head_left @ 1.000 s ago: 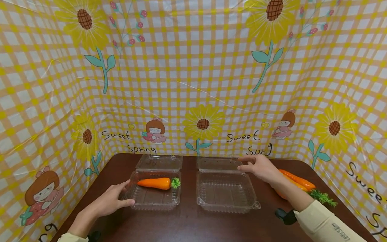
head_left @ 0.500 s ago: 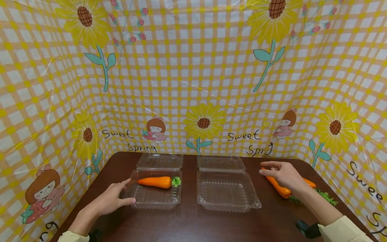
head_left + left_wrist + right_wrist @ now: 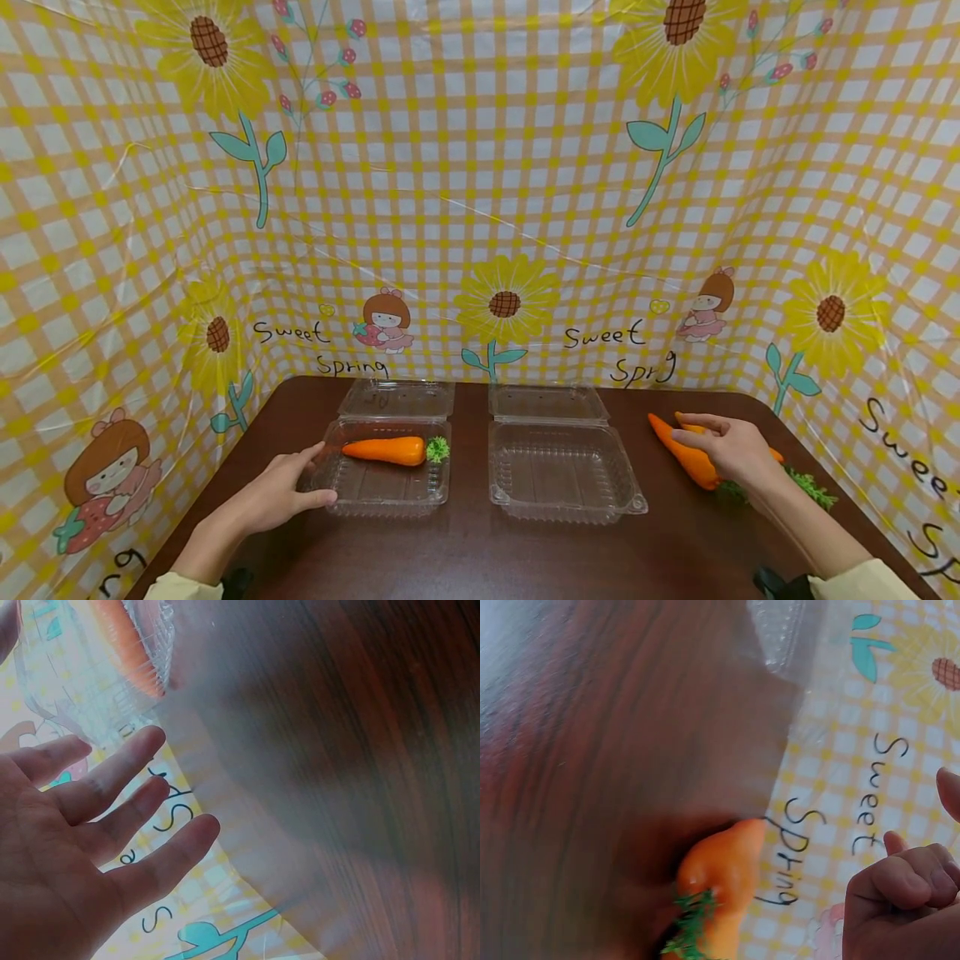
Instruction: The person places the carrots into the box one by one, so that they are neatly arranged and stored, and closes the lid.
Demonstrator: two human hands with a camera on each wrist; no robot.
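In the head view my left hand [image 3: 277, 492] is at the left side of a clear plastic clamshell box [image 3: 386, 500], thumb and fingers spread. One orange carrot [image 3: 386, 451] with a short green top [image 3: 437, 450] lies in that box. The left wrist view shows the spread fingers [image 3: 142, 862] just below the box. At the right, my right hand [image 3: 731, 450] hovers over a group of carrots [image 3: 686, 458], partly hiding them. Orange shows between its thumb and index finger. In the right wrist view those two stand apart, the other fingers curled, with a carrot [image 3: 720, 870] below.
A second clear clamshell box [image 3: 562, 492] stands right of the first, its lid [image 3: 551, 404] folded back like the first one's lid [image 3: 397, 400]. Leafy tops [image 3: 810, 487] show at the right on the brown table [image 3: 480, 554]. Patterned cloth [image 3: 480, 208] encloses the back and sides.
My right hand has moved right from over the second box's lid to the carrots, and another carrot shows from behind it. The left hand has stayed in place.
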